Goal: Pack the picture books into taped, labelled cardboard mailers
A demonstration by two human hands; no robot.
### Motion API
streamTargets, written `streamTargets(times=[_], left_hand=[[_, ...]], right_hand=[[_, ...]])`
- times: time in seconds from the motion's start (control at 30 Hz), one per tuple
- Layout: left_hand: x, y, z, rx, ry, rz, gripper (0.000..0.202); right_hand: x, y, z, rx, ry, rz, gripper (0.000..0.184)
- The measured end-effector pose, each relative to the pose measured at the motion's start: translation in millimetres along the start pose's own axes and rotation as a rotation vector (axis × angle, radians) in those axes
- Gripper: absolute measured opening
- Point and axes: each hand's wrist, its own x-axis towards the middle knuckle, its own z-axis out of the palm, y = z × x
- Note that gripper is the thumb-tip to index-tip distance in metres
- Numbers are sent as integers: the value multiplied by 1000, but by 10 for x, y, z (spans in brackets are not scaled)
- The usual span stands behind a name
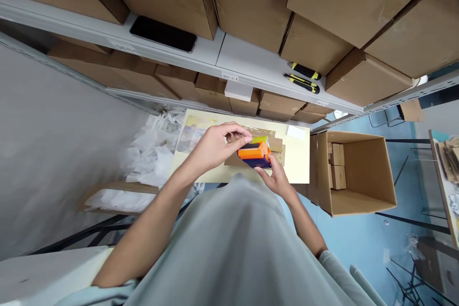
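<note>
My right hand [276, 177] grips an orange and dark-blue tape dispenser [253, 151] with a yellow-green roll showing at its top. The thumb and fingers close around its right end. At the dispenser's upper left edge, my left hand [222, 142] has its thumb and index finger pinched together. Whatever lies between those fingertips is too small to make out. Beneath the dispenser lies a flat brown cardboard piece [233, 159], partly covered by my hands, on the pale yellow tabletop [297, 162].
Two utility knives [303, 83] and a black phone [163, 33] rest on the shelf [247, 55] ahead, among cardboard boxes. An open carton [362, 167] holding small boxes stands right of the table. White plastic bags [150, 153] are heaped at left.
</note>
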Motion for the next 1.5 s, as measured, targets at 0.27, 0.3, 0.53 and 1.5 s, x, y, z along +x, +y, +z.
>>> streamTargets(times=[0.27, 0.3, 0.53, 1.5], left_hand=[[-237, 245, 109, 216, 119, 337, 17], [-263, 259, 118, 227, 124, 344, 17], [-475, 229, 143, 196, 251, 268, 16], [-481, -2199, 841, -836, 697, -688, 44]], right_hand=[[-71, -36, -146, 26, -4, -5, 44], [-87, -67, -176, 31, -24, -1, 43], [-297, -114, -426, -63, -185, 30, 33], [1211, 319, -583, -220, -808, 473, 35]])
